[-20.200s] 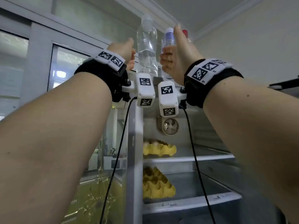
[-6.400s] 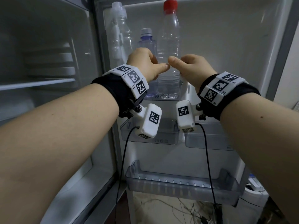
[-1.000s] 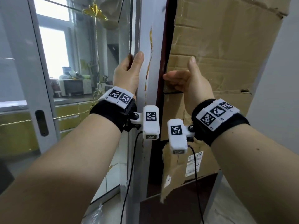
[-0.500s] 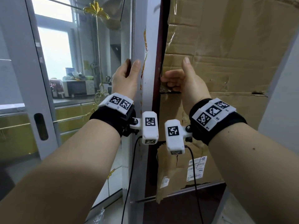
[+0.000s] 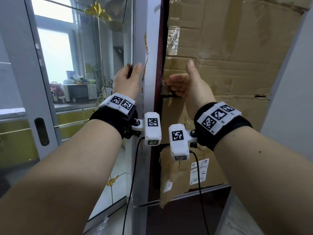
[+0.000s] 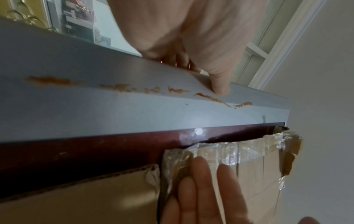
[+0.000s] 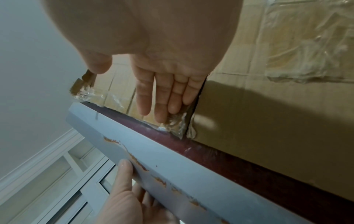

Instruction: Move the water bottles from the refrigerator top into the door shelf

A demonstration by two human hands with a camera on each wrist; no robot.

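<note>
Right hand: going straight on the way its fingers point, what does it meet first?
Probably the crinkled clear tape on the edge of the cardboard, at the fingertips of the right hand; just beyond lies the dark red door strip. Whether the fingertips already touch the tape is unclear.

Dark red refrigerator door (image 5: 158,73), taped cardboard (image 5: 237,56) flat against its front

Grey door edge (image 5: 150,39) streaked orange-brown, maroon door face (image 5: 164,22), tan cardboard (image 5: 237,56), black wristbands (image 5: 110,119) carrying black-and-white square-patterned tags (image 5: 218,114).
</note>
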